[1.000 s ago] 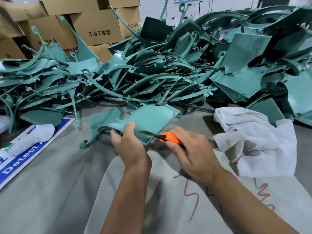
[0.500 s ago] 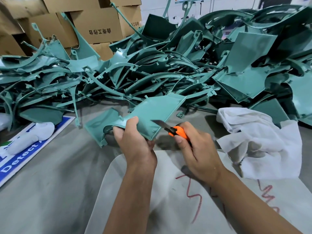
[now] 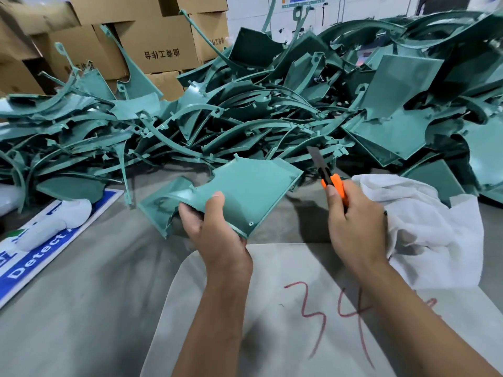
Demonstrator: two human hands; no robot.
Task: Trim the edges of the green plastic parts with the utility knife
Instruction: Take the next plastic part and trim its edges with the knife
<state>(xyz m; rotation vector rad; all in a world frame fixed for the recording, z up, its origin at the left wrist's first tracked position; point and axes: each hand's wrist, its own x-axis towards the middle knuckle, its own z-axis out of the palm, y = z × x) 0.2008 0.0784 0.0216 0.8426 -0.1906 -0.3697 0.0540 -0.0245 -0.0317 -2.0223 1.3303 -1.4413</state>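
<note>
Mostly the fingers of the left hand [image 3: 215,232] are hidden under the green part [image 3: 245,189], thumb on top, gripping it above the table [image 3: 89,295]; the right hand [image 3: 353,224] wraps the knife [image 3: 328,175], covering most of its handle; the blade, near the part's edge half a second ago, now points up, clear of it; a pile [image 3: 272,110] lies behind, a cloth [image 3: 424,227] on the right.

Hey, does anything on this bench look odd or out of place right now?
Only the utility knife: the right hand holds it with its blade bared, pointing up, clear of the green plastic part the left hand grips.
</note>
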